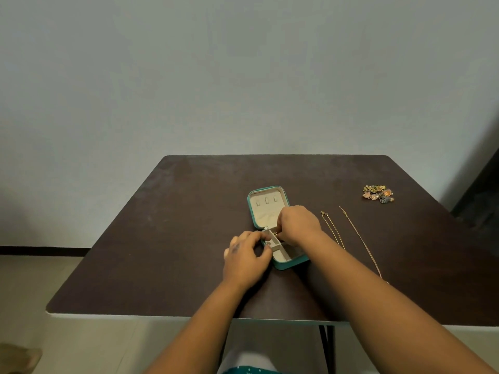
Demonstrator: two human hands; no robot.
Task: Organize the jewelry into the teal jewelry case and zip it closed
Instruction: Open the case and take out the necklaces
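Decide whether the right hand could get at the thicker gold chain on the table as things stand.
Probably yes. The thicker gold chain lies bare on the table just right of the right hand, with nothing between them. The hand's fingers are busy inside the open case, so it would have to leave that first.

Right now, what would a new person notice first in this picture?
The open teal jewelry case lies mid-table, with both hands at its tray: the left hand holds the near-left edge, the right hand reaches into a compartment. Two thin chains lie right of it, and a colourful jewelry pile sits far right.
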